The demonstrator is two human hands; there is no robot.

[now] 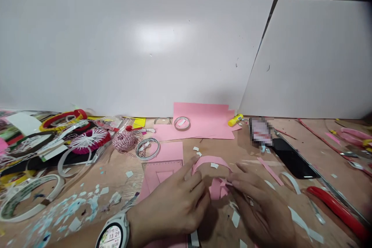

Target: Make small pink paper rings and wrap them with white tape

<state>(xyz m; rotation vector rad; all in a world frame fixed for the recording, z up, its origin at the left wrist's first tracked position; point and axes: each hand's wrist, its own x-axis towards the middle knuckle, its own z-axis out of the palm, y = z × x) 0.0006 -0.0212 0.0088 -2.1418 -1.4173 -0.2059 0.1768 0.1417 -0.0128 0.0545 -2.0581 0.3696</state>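
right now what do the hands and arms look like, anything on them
The left hand has a round white-cased smartwatch on its wrist, showing 13:29. The right hand shows nothing worn. No gloves or sleeves are in view.

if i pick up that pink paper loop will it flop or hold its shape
Likely light and a bit springy: the pink paper loop holds an open arch at its top. It probably creases easily, though: it looks thin, and its lower part sits crumpled against the right hand.
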